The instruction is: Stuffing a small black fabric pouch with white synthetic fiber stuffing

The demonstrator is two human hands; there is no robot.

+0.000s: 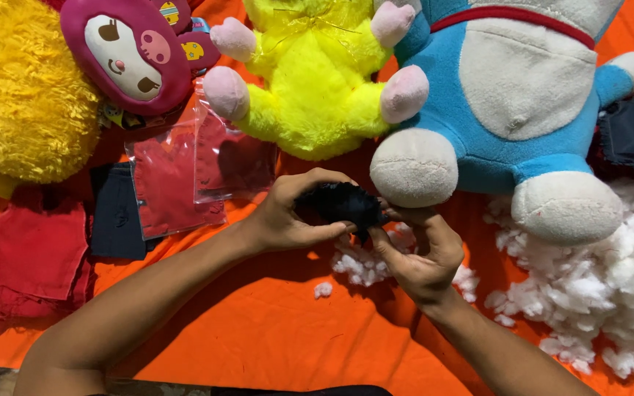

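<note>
Both hands, left hand (288, 213) and right hand (420, 253), clutch a black fabric piece (340, 204) over the orange cloth (258, 330) strewn with white stuffing (596, 286).

blue plush toy (522, 88) head cut off by top edge, black piece (343, 204) partly hidden in left hand (288, 213)

Stuffing heap (610, 293) lies right of both hands, plush toys (317, 81) behind

Bright, even overhead light, soft shadows beneath the arms, sharp focus throughout.
</note>
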